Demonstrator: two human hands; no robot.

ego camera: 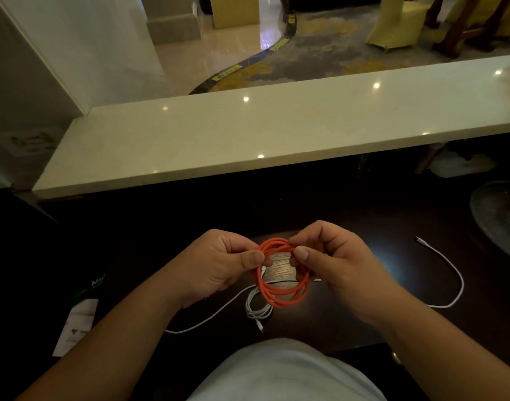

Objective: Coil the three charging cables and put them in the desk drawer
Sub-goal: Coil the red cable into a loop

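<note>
An orange cable point(285, 296) hangs as a round coil above the dark desk point(349, 233). My left hand point(219, 264) pinches the coil's upper left side, and my right hand point(332, 261) pinches its upper right side. Below the coil, a white cable point(258, 309) lies coiled on the desk, its plug pointing toward me. A loose white cable point(458, 280) curves across the desk on the right, and a white strand point(213, 315) trails to the left under my left wrist. No drawer is visible.
A pale stone counter point(277, 131) runs across above the desk. A dark package with a white label point(80, 314) lies at the left. A round glass dish point(500, 215) sits at the far right. My white shirt point(282, 371) fills the bottom.
</note>
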